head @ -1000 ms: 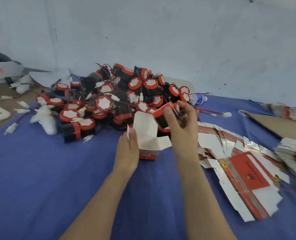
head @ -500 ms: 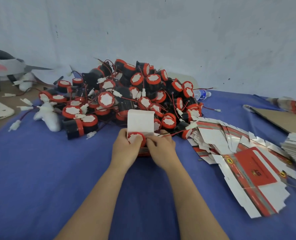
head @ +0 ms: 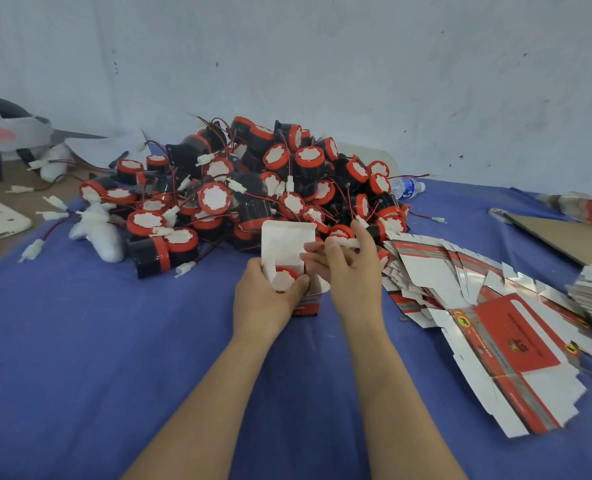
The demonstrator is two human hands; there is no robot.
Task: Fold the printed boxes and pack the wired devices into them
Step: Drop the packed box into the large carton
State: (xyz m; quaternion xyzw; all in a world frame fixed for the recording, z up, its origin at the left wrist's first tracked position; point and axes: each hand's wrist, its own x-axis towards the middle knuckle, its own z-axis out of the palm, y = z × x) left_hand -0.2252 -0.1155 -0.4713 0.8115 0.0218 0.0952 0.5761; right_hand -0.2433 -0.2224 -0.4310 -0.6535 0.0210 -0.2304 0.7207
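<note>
L hand (head: 266,303) grips the open box (head: 309,304) on the blue cloth (head: 114,341) w/ device (head: 282,280) seated inside, R hand (head: 351,275) pinches the white plug (head: 343,242); best tuck it down beside device before shutting lid (head: 285,242).

Red, white and black showing against blue cloth (head: 80,341).
The piled devices (head: 215,199) are showing black bodies, red rims, white faces; the open box (head: 287,237) is showing white inside; the flat boxes (head: 516,337) are wearing red, white and silver stripes.

Left hand (head: 265,301) curled round the box (head: 287,244) from its left, right hand (head: 351,271) just right of it, fingertips pinching a connector (head: 347,242)
</note>
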